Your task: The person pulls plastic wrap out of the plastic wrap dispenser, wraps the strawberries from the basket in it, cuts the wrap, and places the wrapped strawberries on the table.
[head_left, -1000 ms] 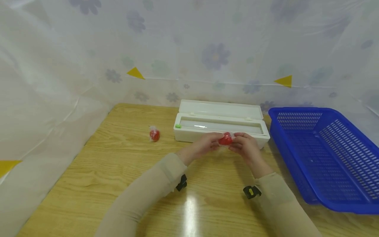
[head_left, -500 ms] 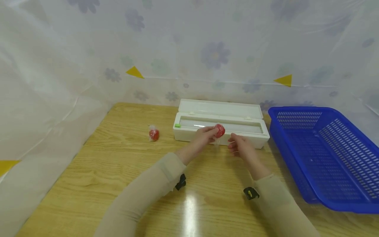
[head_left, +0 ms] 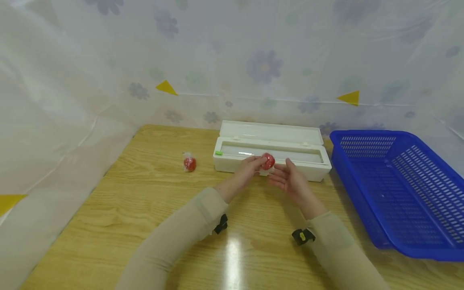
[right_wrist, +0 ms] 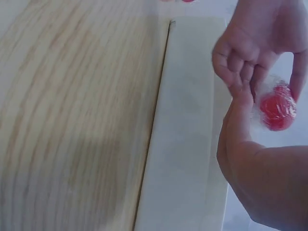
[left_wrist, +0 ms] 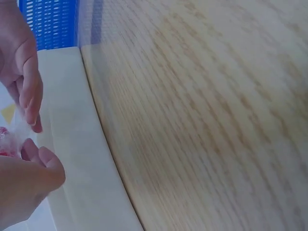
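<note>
A round red thing, wrapped in clear plastic film, is held up in front of the white box. My left hand pinches it between thumb and fingers, and its glossy wrap shows in the right wrist view. Loose film hangs below it. My right hand is just to the right, its fingers extended toward the film's underside; whether they touch it I cannot tell. A second film-wrapped red round thing lies on the table to the left, with a twist of film on top.
The white box is a film dispenser with its lid raised and a green slider at its left end. A blue plastic basket stands on the right. A flowered sheet hangs behind the wooden table.
Both hands held the red thing at first. My right hand let go and drew away, then came back below it with extended fingers. My left hand moved it slightly left and up.
</note>
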Action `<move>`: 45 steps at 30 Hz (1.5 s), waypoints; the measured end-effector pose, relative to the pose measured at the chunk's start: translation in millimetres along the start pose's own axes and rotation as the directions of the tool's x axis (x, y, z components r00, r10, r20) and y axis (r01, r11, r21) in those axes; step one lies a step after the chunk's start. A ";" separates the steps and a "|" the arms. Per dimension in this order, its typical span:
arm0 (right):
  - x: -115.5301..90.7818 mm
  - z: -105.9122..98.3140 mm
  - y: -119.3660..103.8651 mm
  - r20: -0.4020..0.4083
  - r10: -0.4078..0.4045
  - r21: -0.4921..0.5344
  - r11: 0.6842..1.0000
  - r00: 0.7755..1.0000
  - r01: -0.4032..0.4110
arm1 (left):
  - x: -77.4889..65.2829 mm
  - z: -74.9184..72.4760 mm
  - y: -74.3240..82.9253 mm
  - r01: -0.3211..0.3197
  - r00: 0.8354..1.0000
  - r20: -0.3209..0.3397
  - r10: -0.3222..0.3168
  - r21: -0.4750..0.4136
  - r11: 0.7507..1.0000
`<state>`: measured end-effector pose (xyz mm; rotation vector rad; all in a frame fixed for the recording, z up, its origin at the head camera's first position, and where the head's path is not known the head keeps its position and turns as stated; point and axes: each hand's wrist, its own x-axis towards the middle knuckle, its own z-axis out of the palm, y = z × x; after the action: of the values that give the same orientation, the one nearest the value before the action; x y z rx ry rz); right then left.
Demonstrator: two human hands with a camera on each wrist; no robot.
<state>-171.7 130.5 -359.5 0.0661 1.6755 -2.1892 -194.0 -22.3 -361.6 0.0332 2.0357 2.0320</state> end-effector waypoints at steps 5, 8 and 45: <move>-1.3 3.1 -4.9 -0.072 -0.062 -0.052 0.997 0.995 0.058 | 0.0 -1.0 -4.5 0.030 0.999 0.042 -0.030 0.009 1.000; -1.5 5.7 -5.9 -0.096 -0.102 -0.184 0.979 0.990 0.083 | -0.4 0.1 -4.8 0.037 0.998 0.050 -0.037 -0.013 0.999; 1.3 12.0 -4.6 -0.201 -0.228 -0.418 0.899 0.953 0.128 | -3.1 5.3 -7.8 -0.013 1.000 -0.006 0.012 -0.096 0.995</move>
<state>-172.2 119.8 -352.2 0.0765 2.3280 -1.9749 -188.5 -17.9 -368.7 0.0216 1.9432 2.1372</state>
